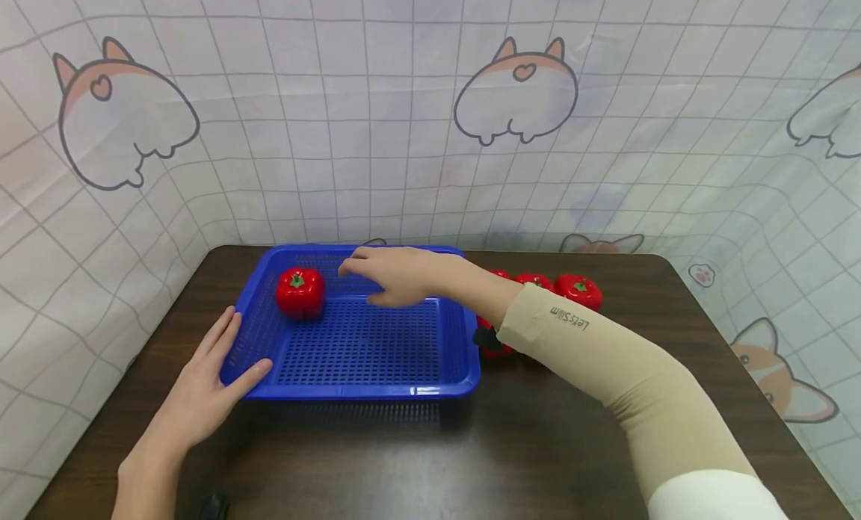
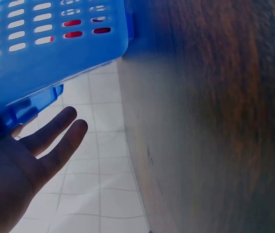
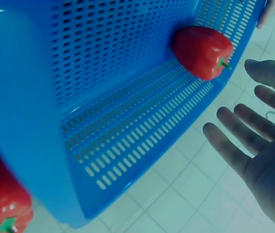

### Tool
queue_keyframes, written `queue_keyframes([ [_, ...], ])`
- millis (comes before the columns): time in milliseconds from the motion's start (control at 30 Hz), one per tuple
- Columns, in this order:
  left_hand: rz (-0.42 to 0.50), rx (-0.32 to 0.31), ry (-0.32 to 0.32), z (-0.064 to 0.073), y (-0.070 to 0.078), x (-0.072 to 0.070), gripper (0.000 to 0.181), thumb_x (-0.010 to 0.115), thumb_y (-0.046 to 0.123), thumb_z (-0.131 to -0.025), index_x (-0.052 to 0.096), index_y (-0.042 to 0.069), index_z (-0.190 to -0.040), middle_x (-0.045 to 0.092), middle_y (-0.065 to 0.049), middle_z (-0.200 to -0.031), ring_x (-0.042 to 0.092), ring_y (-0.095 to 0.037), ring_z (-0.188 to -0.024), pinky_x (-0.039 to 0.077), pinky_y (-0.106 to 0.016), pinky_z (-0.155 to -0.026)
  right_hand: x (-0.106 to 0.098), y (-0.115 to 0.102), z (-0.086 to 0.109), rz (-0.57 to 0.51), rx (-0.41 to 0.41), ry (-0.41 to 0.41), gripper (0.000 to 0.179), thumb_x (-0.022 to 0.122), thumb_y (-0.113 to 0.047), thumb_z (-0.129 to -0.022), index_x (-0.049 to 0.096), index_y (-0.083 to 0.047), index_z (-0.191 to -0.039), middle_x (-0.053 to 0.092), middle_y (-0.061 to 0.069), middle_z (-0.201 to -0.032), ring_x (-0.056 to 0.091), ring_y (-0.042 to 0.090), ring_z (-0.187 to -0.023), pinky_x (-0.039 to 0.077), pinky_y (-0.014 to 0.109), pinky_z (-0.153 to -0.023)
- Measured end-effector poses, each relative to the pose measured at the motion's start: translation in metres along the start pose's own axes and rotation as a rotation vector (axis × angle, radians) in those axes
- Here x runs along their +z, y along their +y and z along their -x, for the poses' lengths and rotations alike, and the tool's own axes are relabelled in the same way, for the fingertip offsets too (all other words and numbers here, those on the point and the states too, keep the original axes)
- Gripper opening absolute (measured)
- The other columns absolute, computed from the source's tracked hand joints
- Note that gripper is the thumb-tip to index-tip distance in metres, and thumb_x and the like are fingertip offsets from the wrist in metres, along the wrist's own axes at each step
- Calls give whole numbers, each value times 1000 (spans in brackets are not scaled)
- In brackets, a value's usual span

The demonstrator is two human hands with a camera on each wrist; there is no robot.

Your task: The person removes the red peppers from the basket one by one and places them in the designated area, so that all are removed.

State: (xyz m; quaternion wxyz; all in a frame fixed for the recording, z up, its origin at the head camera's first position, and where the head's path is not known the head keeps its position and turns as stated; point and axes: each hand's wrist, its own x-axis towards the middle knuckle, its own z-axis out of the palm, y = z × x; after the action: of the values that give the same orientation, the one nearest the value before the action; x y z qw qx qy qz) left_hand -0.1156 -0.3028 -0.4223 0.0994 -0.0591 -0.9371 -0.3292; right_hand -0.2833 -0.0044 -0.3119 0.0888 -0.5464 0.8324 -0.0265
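Observation:
A blue plastic basket [image 1: 363,391] with perforated walls sits on the table. One red bell pepper [image 1: 300,296] with a green stem stands inside, in its far left corner. My left hand [image 1: 200,391] rests at the basket's left rim, fingers extended along the outside and thumb over the front corner. Above the basket hovers my right hand [image 1: 402,275], holding nothing, to the right of that pepper. In the right wrist view its fingers [image 3: 232,141] are spread and apart from the pepper.
Several more red bell peppers [image 1: 580,291] lie right of the basket, partly hidden under my right forearm. A dark wooden table [image 1: 538,438] carries everything. White grid-patterned cloth [image 1: 403,169] encloses its back and sides. A small black object [image 1: 214,506] lies at the front left.

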Motion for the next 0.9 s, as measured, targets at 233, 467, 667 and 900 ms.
queue_keyframes([
  [233,3,1,2,2,0,0,87,67,39,-99,21,4,-163,10,-13,-171,21,-54,-147,22,-77,-109,6,-4,-22,-27,8,-10,54,66,-19,-101,46,-14,-151,47,5,-151,52,14,-131,42,25,-108],
  [467,4,3,-1,1,3,-1,87,67,41,-100,19,5,-164,10,-11,-171,21,-54,-147,23,-78,-107,15,-7,-41,-93,35,-39,61,65,-19,-101,40,-12,-156,40,6,-156,42,15,-141,37,27,-113],
  [667,-2,-8,-8,2,3,-1,88,66,42,-100,18,6,-164,9,-12,-171,21,-54,-147,24,-78,-106,24,-14,-58,-88,57,-73,69,68,-20,-100,34,-14,-160,30,9,-164,34,21,-148,35,33,-117],
  [900,-3,0,-7,1,2,-1,88,66,41,-100,18,6,-164,9,-11,-172,22,-54,-147,25,-78,-106,36,-19,-73,-41,103,-72,78,72,-18,-97,29,-20,-163,16,5,-170,17,23,-155,39,37,-115],
])
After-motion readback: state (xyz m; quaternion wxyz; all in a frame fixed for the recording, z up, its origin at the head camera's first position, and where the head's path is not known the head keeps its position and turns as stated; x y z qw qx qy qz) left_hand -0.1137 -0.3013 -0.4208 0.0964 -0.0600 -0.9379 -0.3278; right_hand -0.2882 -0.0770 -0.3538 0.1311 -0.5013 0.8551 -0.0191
